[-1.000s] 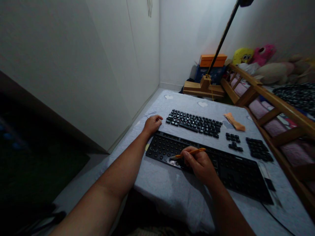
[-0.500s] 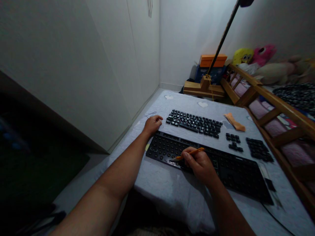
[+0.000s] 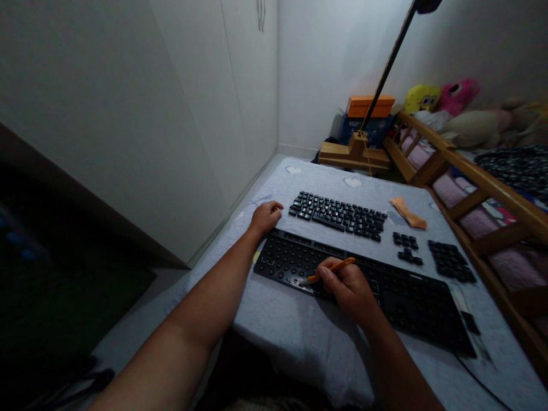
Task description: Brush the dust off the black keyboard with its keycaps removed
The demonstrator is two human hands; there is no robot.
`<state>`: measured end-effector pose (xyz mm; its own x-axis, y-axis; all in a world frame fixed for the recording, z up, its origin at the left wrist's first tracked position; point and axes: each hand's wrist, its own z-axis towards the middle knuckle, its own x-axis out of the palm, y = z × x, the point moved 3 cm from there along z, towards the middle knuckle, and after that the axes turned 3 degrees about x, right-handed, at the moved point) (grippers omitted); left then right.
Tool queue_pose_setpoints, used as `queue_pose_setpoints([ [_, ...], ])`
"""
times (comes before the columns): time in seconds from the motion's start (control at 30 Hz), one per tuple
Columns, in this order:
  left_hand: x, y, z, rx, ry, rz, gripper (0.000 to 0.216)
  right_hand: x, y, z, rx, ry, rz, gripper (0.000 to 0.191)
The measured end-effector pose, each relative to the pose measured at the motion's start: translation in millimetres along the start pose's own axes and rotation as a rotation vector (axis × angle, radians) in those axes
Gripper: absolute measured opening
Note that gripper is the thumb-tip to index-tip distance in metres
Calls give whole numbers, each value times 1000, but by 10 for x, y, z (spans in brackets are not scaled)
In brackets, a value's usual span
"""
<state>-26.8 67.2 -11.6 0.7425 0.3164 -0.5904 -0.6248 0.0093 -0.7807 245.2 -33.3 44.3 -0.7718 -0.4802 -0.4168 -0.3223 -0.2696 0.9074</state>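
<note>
A black keyboard base, stripped of its keycaps, lies slantwise across the cloth-covered table. My right hand pinches a small paintbrush with an orange handle. Its pale tip, somewhat blurred, meets the lower left part of the base. By the far left corner of the base rests my left hand, fingers loosely bent with a gap at the thumb and nothing visible in them. Beyond the base, loose black keycaps are laid out in keyboard order, with smaller groups of keycaps to the right.
An orange cloth lies at the back right of the table. A cable runs off the front right. White cupboard doors stand at the left, a wooden bed rail along the right. A wooden stand with a slanted pole is behind.
The brush tip has shifted slightly to the right along the front edge of the keyboard base. My left hand and the keycaps stay where they were.
</note>
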Motion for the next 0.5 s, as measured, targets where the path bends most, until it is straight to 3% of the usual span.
queue_pose_setpoints([
  [0.2, -2, 3, 3, 19, 3, -14, 29, -18, -16, 1, -6, -101, -11, 29],
  [0.37, -3, 11, 4, 24, -6, 8, 30, -16, 25, 8, -31, -82, -101, 25],
  [0.5, 4, 22, 7, 14, 3, 14, 31, -33, 38, -5, -11, -83, -41, 24],
])
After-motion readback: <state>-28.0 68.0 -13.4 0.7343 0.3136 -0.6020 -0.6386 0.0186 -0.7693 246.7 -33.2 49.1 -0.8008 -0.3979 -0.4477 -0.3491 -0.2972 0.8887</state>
